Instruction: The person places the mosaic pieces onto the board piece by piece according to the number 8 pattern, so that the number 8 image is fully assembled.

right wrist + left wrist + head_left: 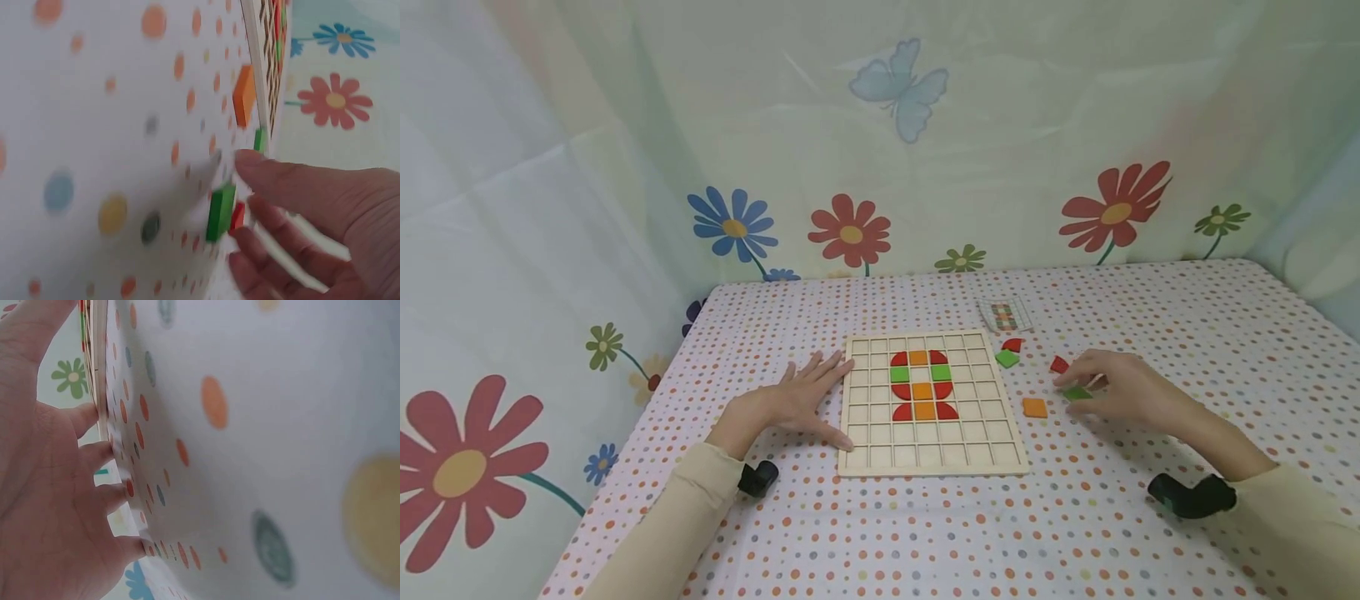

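Note:
A wooden grid board (977,433) lies on the table, with red, green and orange tiles forming a pattern in its middle columns. Fingers spread, my left hand (786,408) rests at the board's left side, thumb and index finger against its edge. My right hand (1123,390) hovers right of the board, thumb and fingers apart around a loose green tile (220,212). A gap shows between the thumb and that tile in the right wrist view. Close by its fingertips lies a red tile (1058,365). An orange tile (1034,407) sits between board and hand.
Another green tile (1007,358) and a red piece (1012,344) lie by the board's upper right edge. Behind them is a pattern card (1006,317). A dotted cloth (820,533) covers the table, and a flowered curtain (1000,150) hangs at the back.

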The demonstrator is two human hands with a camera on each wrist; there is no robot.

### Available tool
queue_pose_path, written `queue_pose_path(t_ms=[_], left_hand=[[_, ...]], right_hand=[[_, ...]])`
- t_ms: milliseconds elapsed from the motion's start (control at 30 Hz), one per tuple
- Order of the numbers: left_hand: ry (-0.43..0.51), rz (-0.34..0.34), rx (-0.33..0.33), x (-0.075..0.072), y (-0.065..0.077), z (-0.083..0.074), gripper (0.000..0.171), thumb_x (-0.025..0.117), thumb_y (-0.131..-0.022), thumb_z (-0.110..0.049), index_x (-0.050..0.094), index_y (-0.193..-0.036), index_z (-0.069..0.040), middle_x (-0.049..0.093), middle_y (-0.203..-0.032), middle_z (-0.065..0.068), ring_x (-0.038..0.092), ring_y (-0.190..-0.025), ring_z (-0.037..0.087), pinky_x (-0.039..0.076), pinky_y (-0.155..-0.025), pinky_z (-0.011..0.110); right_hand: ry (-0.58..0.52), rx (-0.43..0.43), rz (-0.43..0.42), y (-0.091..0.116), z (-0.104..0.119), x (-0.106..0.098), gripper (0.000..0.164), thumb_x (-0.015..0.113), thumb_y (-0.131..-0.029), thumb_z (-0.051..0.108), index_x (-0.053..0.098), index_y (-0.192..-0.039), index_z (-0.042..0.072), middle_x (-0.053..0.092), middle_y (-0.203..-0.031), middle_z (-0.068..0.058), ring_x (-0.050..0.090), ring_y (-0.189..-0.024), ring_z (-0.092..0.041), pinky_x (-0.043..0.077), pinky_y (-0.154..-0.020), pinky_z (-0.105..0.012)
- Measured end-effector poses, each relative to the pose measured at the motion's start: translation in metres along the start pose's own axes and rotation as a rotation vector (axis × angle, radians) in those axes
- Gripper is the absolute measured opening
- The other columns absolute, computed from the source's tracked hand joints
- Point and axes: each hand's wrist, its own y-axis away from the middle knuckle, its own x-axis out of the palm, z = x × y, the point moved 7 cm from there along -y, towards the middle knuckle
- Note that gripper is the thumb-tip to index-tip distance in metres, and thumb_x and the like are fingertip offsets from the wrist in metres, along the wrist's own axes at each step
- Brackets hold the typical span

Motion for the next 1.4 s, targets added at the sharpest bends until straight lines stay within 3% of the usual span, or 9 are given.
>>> queue_pose_path(t_ms=[233,533,633,800,900,1033,1167,1400], left_hand=[[-0.003,0.002,0.006,0.000,-0.002,0.001,0.125,0.082,-0.082,-0.063,0.007,-0.170,-0.017,-0.004,-0.177,0.008,-0.010,-0.161,0.036,-0.004,-0.127,0.063],[0.010,0.002,0.013,-0.003,0.000,-0.003,0.124,0.083,-0.082,-0.061,0.008,-0.170,-0.016,-0.003,-0.177,0.008,-0.009,-0.161,0.036,-0.004,-0.127,0.064],[0.008,0.004,0.015,-0.003,0.000,-0.003,0.124,0.082,-0.082,-0.062,0.008,-0.170,-0.016,-0.003,-0.177,0.008,-0.009,-0.161,0.036,-0.004,-0.127,0.064],[-0.009,0.002,0.002,-0.004,-0.001,0.000,0.125,0.082,-0.082,-0.063,0.007,-0.170,-0.017,-0.004,-0.177,0.007,-0.010,-0.161,0.035,-0.004,-0.127,0.063],[-0.010,0.004,-0.002,-0.005,-0.001,0.002,0.125,0.082,-0.082,-0.064,0.006,-0.171,-0.019,-0.005,-0.177,0.006,-0.011,-0.161,0.034,-0.004,-0.127,0.062],[0.001,0.005,-0.001,-0.005,0.001,0.001,0.126,0.083,-0.081,-0.063,0.007,-0.171,-0.018,-0.005,-0.177,0.007,-0.011,-0.161,0.034,-0.004,-0.127,0.062],[0.003,0.003,-0.007,-0.005,0.003,0.001,0.125,0.083,-0.081,-0.062,0.007,-0.170,-0.018,-0.004,-0.177,0.007,-0.010,-0.161,0.035,-0.004,-0.127,0.062],[0.008,0.010,0.002,0.000,0.001,0.000,0.125,0.083,-0.082,-0.062,0.007,-0.171,-0.019,-0.005,-0.177,0.006,-0.011,-0.161,0.034,-0.006,-0.127,0.061]], right_hand=[[0.008,0.059,0.019,0.006,-0.020,-0.005,0.028,0.088,-0.078,-0.003,0.077,-0.103,-0.007,0.072,-0.095,-0.012,0.064,-0.081,-0.020,0.053,-0.064,-0.026],[-0.036,0.113,0.043,0.006,-0.025,-0.004,0.029,0.088,-0.079,0.000,0.075,-0.105,-0.007,0.073,-0.093,-0.009,0.067,-0.083,-0.024,0.058,-0.069,-0.033],[-0.055,0.113,0.007,0.009,-0.025,-0.004,0.029,0.089,-0.077,-0.003,0.075,-0.103,-0.005,0.072,-0.092,-0.008,0.068,-0.083,-0.024,0.059,-0.068,-0.033],[-0.078,0.031,-0.096,0.012,-0.017,-0.007,0.029,0.089,-0.072,-0.010,0.076,-0.097,-0.003,0.074,-0.089,-0.008,0.069,-0.079,-0.019,0.060,-0.065,-0.027],[-0.065,-0.031,-0.156,0.011,-0.007,-0.009,0.030,0.090,-0.070,-0.010,0.078,-0.096,-0.002,0.074,-0.088,-0.006,0.067,-0.076,-0.011,0.061,-0.065,-0.024],[-0.084,-0.079,-0.184,0.003,0.015,-0.009,0.031,0.090,-0.072,-0.010,0.079,-0.099,-0.003,0.074,-0.090,-0.006,0.067,-0.077,-0.012,0.063,-0.067,-0.028],[-0.168,-0.094,-0.120,-0.011,0.046,0.003,0.026,0.087,-0.078,-0.007,0.080,-0.102,-0.001,0.074,-0.094,-0.004,0.068,-0.083,-0.017,0.064,-0.072,-0.032],[-0.314,-0.238,0.035,-0.031,0.106,0.040,0.017,0.085,-0.084,-0.002,0.080,-0.099,0.004,0.073,-0.096,0.002,0.067,-0.087,-0.014,0.062,-0.075,-0.026]])
